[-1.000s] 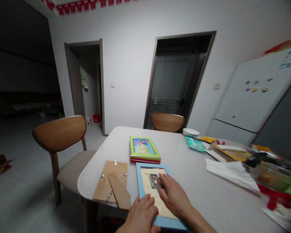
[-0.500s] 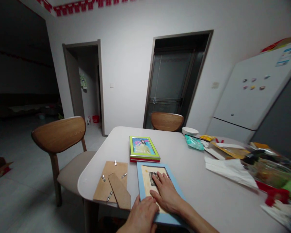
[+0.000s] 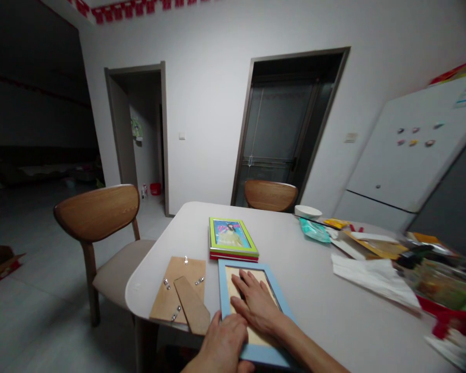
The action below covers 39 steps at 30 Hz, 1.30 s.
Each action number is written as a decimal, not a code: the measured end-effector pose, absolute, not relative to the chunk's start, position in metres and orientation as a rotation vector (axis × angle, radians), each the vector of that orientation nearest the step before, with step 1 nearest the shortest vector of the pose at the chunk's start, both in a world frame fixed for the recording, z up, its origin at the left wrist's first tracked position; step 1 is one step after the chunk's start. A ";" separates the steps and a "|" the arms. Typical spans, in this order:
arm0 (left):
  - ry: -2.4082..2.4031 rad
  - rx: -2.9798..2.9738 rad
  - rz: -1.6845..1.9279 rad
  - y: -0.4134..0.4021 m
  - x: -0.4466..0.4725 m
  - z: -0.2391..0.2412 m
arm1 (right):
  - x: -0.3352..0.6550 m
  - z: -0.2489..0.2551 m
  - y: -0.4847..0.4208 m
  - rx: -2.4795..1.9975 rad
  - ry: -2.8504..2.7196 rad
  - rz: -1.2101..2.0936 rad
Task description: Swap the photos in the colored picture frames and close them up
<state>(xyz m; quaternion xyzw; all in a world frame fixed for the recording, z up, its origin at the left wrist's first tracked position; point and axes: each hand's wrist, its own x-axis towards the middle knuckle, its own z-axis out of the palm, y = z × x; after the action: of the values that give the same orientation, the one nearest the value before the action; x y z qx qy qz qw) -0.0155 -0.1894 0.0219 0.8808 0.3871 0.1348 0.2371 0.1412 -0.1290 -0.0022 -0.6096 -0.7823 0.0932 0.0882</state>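
Note:
A light blue picture frame [image 3: 226, 290] lies flat on the white table [image 3: 295, 280] just in front of me. My right hand [image 3: 256, 303] rests flat inside it, fingers stretched out over the beige insert and covering the small photo. My left hand [image 3: 223, 344] presses on the frame's near left corner with fingers curled over the edge. To the left lies the brown backing board [image 3: 178, 298] with its stand and metal clips. Beyond the frame sits a stack of frames, green one [image 3: 231, 235] on top.
Wooden chairs stand at the table's left [image 3: 97, 215] and far side [image 3: 270, 194]. Papers [image 3: 373, 274], a teal packet [image 3: 312, 230], a white bowl [image 3: 306, 211] and clutter fill the table's right side. A white fridge [image 3: 411, 155] stands at the right.
My right hand has slid left and toward the frame's top, now covering the small photo that showed before. My left hand stays on the near corner.

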 end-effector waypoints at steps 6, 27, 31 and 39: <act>1.097 2.395 0.360 -0.191 -0.018 0.020 | 0.138 0.002 -0.125 -1.788 -2.262 0.303; 1.672 2.461 0.870 -0.163 -0.163 -0.028 | 0.017 0.011 -0.152 -1.503 -2.265 0.259; 1.604 2.460 0.997 -0.157 -0.162 -0.022 | 0.022 0.013 -0.149 -1.459 -2.167 0.388; 1.324 2.627 1.017 -0.167 -0.100 0.020 | 0.096 0.051 -0.173 -1.432 -2.072 0.361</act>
<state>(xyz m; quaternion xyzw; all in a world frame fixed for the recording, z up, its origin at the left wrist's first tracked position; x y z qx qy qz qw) -0.0997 -0.1672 0.0196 0.8440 0.4253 0.3266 0.0147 0.0964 -0.1731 0.0509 -0.5379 -0.7784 0.1356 0.2939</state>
